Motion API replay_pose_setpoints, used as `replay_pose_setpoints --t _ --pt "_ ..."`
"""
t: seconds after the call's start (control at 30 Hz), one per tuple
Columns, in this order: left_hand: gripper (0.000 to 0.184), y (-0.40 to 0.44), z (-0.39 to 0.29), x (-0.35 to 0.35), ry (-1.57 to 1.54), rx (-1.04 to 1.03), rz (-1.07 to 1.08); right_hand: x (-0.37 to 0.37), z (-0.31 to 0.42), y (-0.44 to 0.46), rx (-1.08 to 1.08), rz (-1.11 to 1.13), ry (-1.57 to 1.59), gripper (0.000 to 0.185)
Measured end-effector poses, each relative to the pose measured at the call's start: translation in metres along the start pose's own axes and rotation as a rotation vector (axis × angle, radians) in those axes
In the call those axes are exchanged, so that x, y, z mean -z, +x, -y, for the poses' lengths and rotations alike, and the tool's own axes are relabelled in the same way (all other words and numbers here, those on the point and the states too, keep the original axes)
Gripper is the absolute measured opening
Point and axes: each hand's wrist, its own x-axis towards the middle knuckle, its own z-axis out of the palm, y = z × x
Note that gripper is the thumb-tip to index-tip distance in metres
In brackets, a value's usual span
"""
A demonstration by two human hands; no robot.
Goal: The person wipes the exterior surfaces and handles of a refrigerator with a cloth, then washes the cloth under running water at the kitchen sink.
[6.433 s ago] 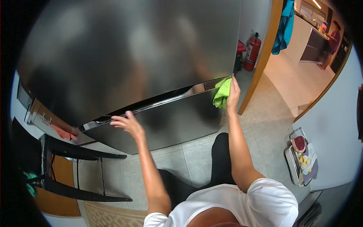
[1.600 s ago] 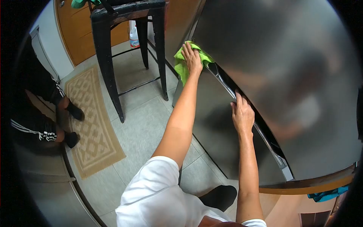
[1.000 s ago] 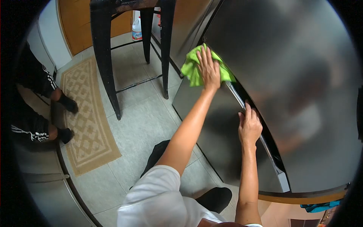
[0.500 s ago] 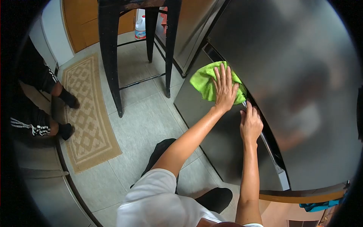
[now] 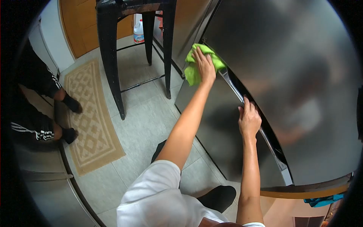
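Bright green cloth (image 5: 191, 72) lies bunched under my left hand (image 5: 205, 67), against the far end of the lower refrigerator door's top edge. The fingers of that hand press over the cloth, and part of it hangs down the door front. My right hand (image 5: 250, 120) hooks its fingers over the shiny handle strip (image 5: 234, 87) along the top of the lower door (image 5: 223, 128). Its fingertips reach into the dark gap below the upper door (image 5: 280, 75) and are partly hidden. Both doors are grey metal, the upper one showing blurred reflections.
A black metal stool (image 5: 109, 60) stands ahead on the tiled floor, with a white bottle (image 5: 138, 32) behind it. At left, another person's socked feet (image 5: 71, 103) are on a beige patterned rug (image 5: 90, 125). A wooden door (image 5: 85, 26) is at the back.
My left hand has slid the green cloth away from me along the door's top edge, uncovering more of the handle strip. My right hand stays at nearly the same spot.
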Motion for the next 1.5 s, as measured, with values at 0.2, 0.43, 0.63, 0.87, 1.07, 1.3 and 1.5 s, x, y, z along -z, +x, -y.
replay_pose_setpoints --t 0.2,0.43,0.63,0.87,1.07,1.3,1.5 --pt "0.041 -0.029 -0.018 0.031 -0.701 0.111 -0.122 0.0 0.002 -0.003 -0.015 0.034 -0.001 0.046" --pt "0.053 0.08 -0.147 0.005 -0.418 -0.467 -0.116 0.002 0.001 -0.002 0.011 -0.002 -0.01 0.045" --pt "0.06 0.083 -0.12 -0.015 -0.02 -0.398 -0.033 0.005 0.005 0.001 -0.014 0.02 -0.013 0.044" --pt "0.054 0.044 -0.006 0.0 -0.074 -0.237 0.009 0.006 0.005 -0.002 0.013 -0.019 -0.014 0.043" --pt "0.046 -0.031 0.061 0.033 -0.063 0.312 0.044 0.004 0.004 -0.006 -0.014 0.035 -0.014 0.044" --pt "0.067 -0.121 -0.022 0.036 0.026 -0.228 0.185 0.008 0.007 -0.007 -0.001 0.033 -0.04 0.043" --pt "0.072 -0.137 -0.045 0.001 0.136 0.046 0.109 -0.001 0.0 -0.009 0.019 0.021 -0.071 0.042"
